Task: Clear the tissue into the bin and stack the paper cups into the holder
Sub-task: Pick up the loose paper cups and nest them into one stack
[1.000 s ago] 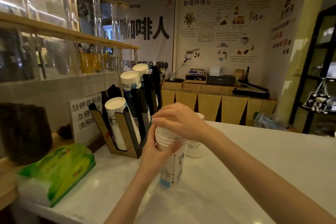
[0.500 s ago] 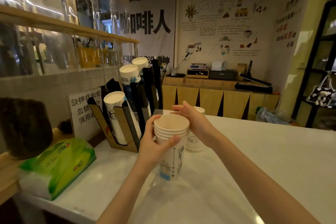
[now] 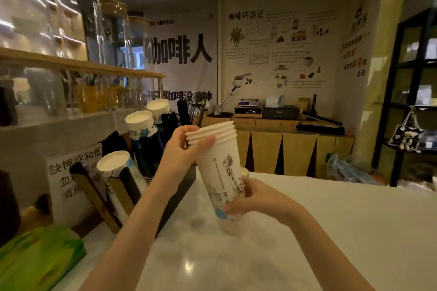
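A stack of several nested white paper cups (image 3: 220, 168) with a printed drawing is lifted off the white counter (image 3: 331, 231) and tilted, rims toward the upper left. My left hand (image 3: 182, 151) grips the stack at its rims. My right hand (image 3: 255, 198) holds its base. The slanted cup holder (image 3: 118, 194) stands to the left against the wall, with stacks of cups lying in its slots, bottoms pointing up. The rim of another cup (image 3: 244, 172) peeks out behind the held stack. No loose tissue or bin is visible.
A green pack of tissues (image 3: 40, 257) lies at the counter's near left corner. A white sign with Chinese text (image 3: 71, 179) leans behind the holder. Glass jars sit on a wooden shelf (image 3: 80, 64) above. A wooden cabinet (image 3: 283, 149) stands beyond the counter.
The cup stack has risen off the counter and tipped over toward the left. My right hand dropped from the rim to the base, while my left hand shifted up to the rims.
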`<control>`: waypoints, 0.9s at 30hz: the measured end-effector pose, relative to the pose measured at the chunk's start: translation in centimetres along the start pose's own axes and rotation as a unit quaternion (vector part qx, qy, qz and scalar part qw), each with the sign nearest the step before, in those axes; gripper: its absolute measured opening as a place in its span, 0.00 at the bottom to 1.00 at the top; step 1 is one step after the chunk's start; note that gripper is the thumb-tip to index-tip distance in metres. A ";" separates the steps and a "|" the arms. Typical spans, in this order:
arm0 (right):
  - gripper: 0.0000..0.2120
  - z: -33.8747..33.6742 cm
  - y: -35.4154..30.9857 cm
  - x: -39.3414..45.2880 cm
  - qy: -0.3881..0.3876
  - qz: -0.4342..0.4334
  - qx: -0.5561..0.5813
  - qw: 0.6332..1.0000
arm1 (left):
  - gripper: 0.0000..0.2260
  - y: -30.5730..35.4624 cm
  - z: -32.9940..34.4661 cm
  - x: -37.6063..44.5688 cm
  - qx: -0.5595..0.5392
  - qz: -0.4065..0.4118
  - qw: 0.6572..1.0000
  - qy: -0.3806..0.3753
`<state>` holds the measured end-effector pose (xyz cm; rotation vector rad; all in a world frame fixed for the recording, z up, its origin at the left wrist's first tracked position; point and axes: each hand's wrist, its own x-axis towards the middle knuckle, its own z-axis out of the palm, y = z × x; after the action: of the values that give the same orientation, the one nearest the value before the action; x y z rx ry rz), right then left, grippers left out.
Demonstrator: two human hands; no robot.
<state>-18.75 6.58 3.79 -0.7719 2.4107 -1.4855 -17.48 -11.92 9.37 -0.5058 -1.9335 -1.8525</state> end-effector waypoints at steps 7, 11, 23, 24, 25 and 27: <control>0.28 -5.9 -0.5 -2.4 0.182 -0.048 0.055 0.980 | 0.16 0.5 3.0 2.4 -0.010 0.017 0.999 0.041; 0.31 -7.3 -1.0 -3.8 0.269 -0.106 0.140 0.947 | 0.17 0.1 3.7 2.5 0.010 -0.032 0.999 -0.006; 0.31 -6.6 -1.4 -2.5 0.443 -0.208 0.152 0.859 | 0.40 -3.1 4.0 3.8 0.100 -0.064 0.988 -0.095; 0.33 -6.4 -1.4 -2.4 0.455 -0.216 0.145 0.852 | 0.42 -3.4 4.0 3.8 0.118 -0.064 0.985 -0.107; 0.35 -6.1 -1.4 -2.3 0.466 -0.222 0.136 0.846 | 0.43 -3.6 4.1 3.8 0.139 -0.061 0.981 -0.121; 0.38 -5.6 -1.5 -2.1 0.484 -0.226 0.119 0.837 | 0.40 -4.0 4.1 3.7 0.179 -0.056 0.970 -0.153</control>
<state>-18.89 11.44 7.54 -0.6346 2.6380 -2.8681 -22.95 -8.12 7.80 -0.6023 -2.4812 -1.5025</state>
